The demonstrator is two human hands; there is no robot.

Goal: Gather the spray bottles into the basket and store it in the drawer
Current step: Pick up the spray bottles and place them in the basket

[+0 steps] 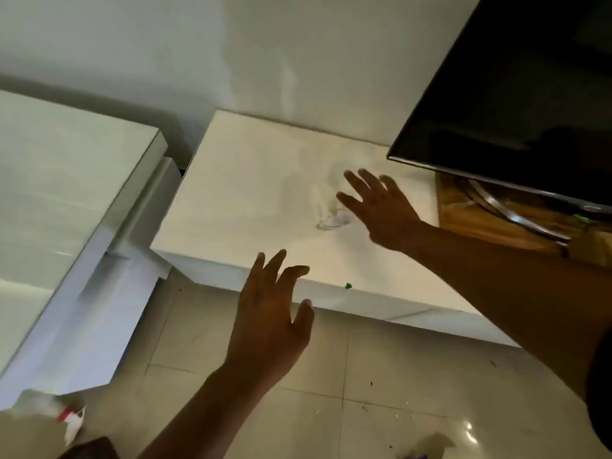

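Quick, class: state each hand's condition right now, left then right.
Left hand: open, fingers spread, holding nothing.
Right hand: open, fingers spread over the white cabinet top, holding nothing.

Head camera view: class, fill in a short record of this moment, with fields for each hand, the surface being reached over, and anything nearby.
left hand: open, fingers spread, empty, at the front edge of the white cabinet top
right hand: open, empty, stretched over the cabinet top
small clear object: on the cabinet top beside the right hand's fingers; too blurred to identify
dark screen: upper right, above a wooden surface
spray bottle: white with red, bottom left corner, blurred
basket: not in view
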